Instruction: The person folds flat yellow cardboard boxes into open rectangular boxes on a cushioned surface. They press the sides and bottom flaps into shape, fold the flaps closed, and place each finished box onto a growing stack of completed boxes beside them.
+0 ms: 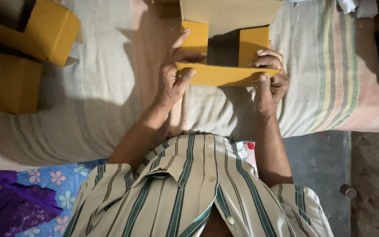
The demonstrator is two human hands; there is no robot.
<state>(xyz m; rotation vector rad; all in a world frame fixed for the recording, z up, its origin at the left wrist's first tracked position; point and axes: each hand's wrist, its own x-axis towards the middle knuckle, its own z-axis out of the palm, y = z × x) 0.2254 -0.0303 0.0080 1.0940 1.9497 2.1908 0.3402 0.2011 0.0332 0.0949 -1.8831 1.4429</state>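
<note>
**Cardboard box held open at its flaps**

Cardboard box [229, 48] lies on the striped cloth [330, 70], far centre. Left hand [174, 74] and right hand [270, 79] each have fingers clenched on the near flap [224, 75]. Two finished boxes [18, 57] sit far left.

A pale striped cloth [330, 87] covers the work surface; grey concrete floor [352, 175] lies lower right; blue flowered fabric [62, 180] lower left; light falls warm, casting soft shadows.

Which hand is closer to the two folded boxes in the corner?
Left. The left hand holds the left side of the open box, toward the folded boxes at far left. The right hand holds the open box's right side, farther away.
</note>
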